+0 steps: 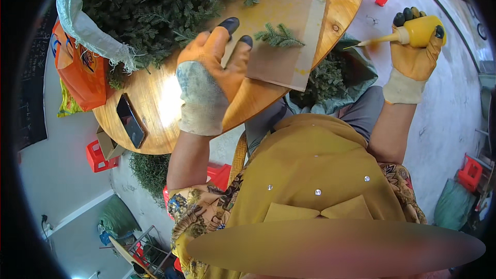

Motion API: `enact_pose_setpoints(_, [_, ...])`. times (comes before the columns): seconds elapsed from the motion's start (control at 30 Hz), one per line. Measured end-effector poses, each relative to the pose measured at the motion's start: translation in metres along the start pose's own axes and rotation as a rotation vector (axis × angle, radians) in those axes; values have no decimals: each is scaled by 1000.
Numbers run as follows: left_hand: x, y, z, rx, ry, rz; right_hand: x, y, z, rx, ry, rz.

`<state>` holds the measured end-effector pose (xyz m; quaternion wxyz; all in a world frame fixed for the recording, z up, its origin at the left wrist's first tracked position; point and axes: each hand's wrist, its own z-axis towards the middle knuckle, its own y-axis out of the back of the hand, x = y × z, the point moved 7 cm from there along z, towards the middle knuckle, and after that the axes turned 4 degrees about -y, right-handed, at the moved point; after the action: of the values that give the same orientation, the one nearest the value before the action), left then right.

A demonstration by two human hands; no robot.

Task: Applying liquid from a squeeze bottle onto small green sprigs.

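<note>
An orange work glove with dark fingertips covers my left hand [217, 62], which hovers over the round table by the left edge of a cardboard sheet [289, 8]. Its thumb and finger are spread apart, and nothing shows between them. A small green fir sprig [279, 35] lies on the cardboard, a little to the right of those fingers. Out to the right, beyond the table edge, my gloved right hand [413, 54] grips a yellow squeeze bottle [426, 31]. The bottle lies roughly sideways, its long pale nozzle pointing left toward the table.
A white woven sack [77, 13] spills a big heap of fir branches [150, 10] over the wooden table [116, 129]. A phone [131, 121] lies near the left edge, beside an orange bag [77, 72]. A green sack of greenery [330, 80] sits at my lap.
</note>
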<state>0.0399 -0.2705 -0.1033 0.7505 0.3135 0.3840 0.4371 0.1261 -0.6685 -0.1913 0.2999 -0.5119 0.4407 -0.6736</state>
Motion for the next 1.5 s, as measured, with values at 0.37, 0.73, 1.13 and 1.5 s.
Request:
enact_pose_setpoints(0.37, [19,-59,-2,103,-115,-118,-69,-79,-13,283,-114,67])
enact_pose_setpoints(0.73, [20,-60,-9,83,-16,-199,-128,-94,-7,310,-131,-9])
enact_pose_setpoints(1.13, [19,-64,-8,97,-38,-204,-147,-91,-19,278,-1,-91])
enact_pose_setpoints(1.5, [14,-61,-8,93,-36,-220,-145,-102,-15,265,-7,-161])
